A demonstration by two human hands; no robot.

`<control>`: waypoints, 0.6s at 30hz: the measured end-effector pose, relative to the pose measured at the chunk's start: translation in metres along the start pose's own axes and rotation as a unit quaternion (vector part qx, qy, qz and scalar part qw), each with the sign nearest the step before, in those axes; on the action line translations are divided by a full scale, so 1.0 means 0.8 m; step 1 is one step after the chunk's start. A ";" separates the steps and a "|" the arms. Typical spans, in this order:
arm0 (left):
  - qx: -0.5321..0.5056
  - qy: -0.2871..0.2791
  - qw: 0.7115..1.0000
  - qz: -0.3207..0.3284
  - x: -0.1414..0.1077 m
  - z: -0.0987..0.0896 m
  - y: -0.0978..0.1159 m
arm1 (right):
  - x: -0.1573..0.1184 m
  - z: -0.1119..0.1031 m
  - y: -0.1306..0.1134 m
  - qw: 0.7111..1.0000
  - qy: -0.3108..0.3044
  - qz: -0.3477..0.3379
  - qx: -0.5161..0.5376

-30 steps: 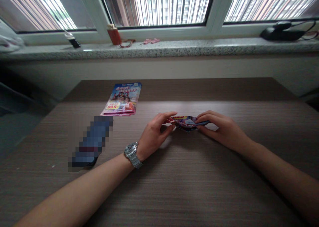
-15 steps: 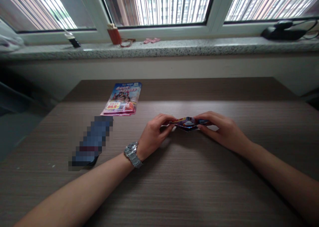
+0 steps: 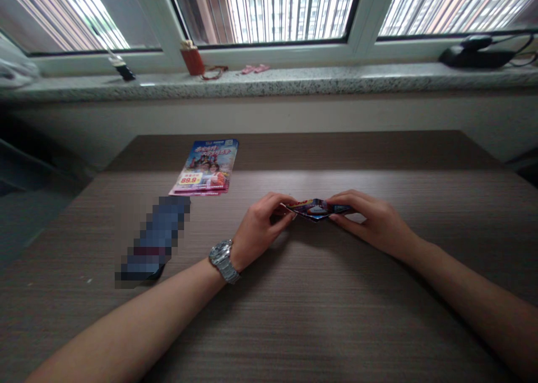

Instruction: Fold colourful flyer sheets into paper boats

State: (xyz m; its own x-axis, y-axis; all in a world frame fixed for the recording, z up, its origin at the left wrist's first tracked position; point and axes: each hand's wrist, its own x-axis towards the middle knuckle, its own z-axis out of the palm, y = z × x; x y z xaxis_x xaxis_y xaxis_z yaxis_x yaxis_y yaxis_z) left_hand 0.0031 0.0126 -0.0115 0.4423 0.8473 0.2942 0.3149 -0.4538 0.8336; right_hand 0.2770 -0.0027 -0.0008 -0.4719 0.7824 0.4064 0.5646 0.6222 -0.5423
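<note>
A small folded paper (image 3: 314,209), dark with colourful print, is held between my two hands above the middle of the table (image 3: 269,316). My left hand (image 3: 264,220), with a silver watch (image 3: 225,261) at the wrist, pinches its left end between thumb and fingers. At its right end, the thumb and fingers of my right hand (image 3: 370,218) grip the paper. Its middle bulges down to a point between the hands. A stack of printed flyers (image 3: 205,167) lies farther back to the left.
A blurred dark phone-like object (image 3: 155,237) lies left of my left forearm. On the stone windowsill (image 3: 336,80) behind the table are a red-orange item (image 3: 192,58), small pink pieces (image 3: 255,69), a small black-and-white object (image 3: 122,68) and a black device with cables (image 3: 477,55).
The folded paper has tilted and flattened slightly between my fingers. My right fingers have shifted a little on it, while both arms stay almost in place.
</note>
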 end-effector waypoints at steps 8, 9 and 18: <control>0.026 -0.001 1.000 0.007 0.002 -0.001 0.005 | -0.002 0.004 0.008 1.000 -0.002 -0.022 -0.004; 0.028 -0.003 1.000 0.007 0.002 -0.002 0.006 | -0.002 0.005 0.008 1.000 -0.003 -0.021 -0.003; 0.051 -0.004 0.999 0.011 0.002 -0.002 0.002 | -0.007 0.010 0.012 1.000 -0.007 0.000 0.006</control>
State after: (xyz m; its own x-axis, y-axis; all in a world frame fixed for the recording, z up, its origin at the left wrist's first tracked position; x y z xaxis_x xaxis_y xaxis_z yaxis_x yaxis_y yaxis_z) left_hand 0.0033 0.0138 -0.0090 0.4561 0.8348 0.3084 0.3893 -0.4988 0.7744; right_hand 0.2797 -0.0014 -0.0146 -0.4813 0.7821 0.3958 0.5570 0.6216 -0.5508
